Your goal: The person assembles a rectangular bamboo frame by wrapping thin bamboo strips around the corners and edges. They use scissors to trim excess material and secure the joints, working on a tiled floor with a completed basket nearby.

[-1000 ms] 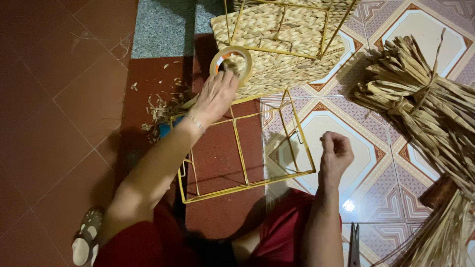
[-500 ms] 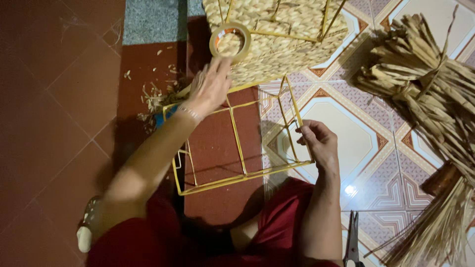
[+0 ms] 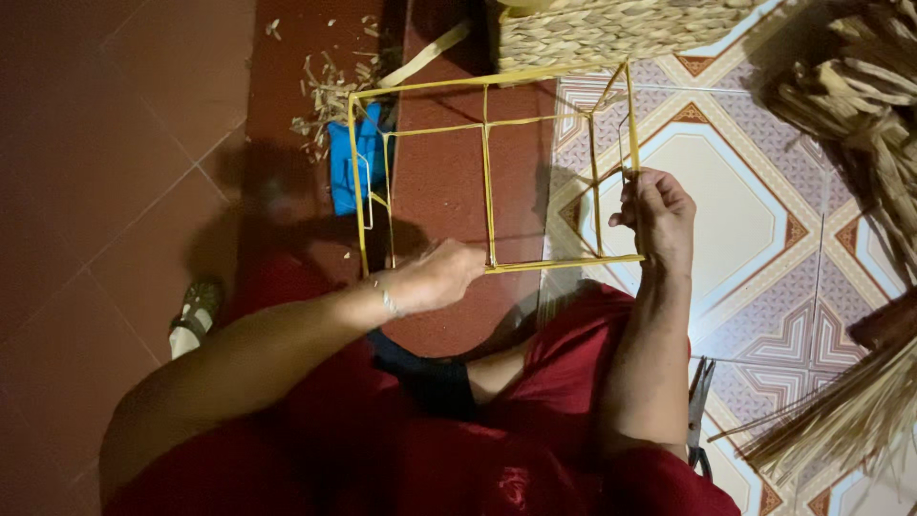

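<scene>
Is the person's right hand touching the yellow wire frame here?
Touching. The head view shows the right hand with its fingers closed around the right edge of the yellow wire frame, no gap visible.

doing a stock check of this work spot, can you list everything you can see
wire frame: one, yellow, box-shaped, on the floor before the person
woven basket: one, straw-coloured, top edge
dried fibre bundles: two, tan, right side
fibre scraps: scattered, tan, red tiles
blue object: one, behind frame's left side
scissors: one, dark, by right arm
sandal: one, left
left hand: on frame's near bar
right hand: grips frame's right corner
</scene>
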